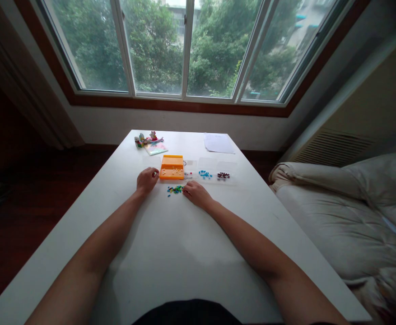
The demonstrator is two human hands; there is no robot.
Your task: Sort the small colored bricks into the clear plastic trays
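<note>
An orange case (172,160) stands open on the white table, with small pale pieces in its lower half. My left hand (146,179) is at the left side of this case, fingers curled together; what they hold, if anything, is too small to make out. In front of the case lies a loose pile of small green, blue, yellow and dark pieces (175,190). My right hand (197,194) rests at the pile's right edge with its fingers bent and pressed together, their tips partly hidden. Any piece in them cannot be made out.
Right of the case, clear containers hold blue pieces (205,174), dark brown pieces (223,175) and a few red and white ones (188,174). Small colourful figures (145,139), a shiny booklet (156,148) and paper sheets (219,143) lie farther back. A covered sofa (340,212) is at right.
</note>
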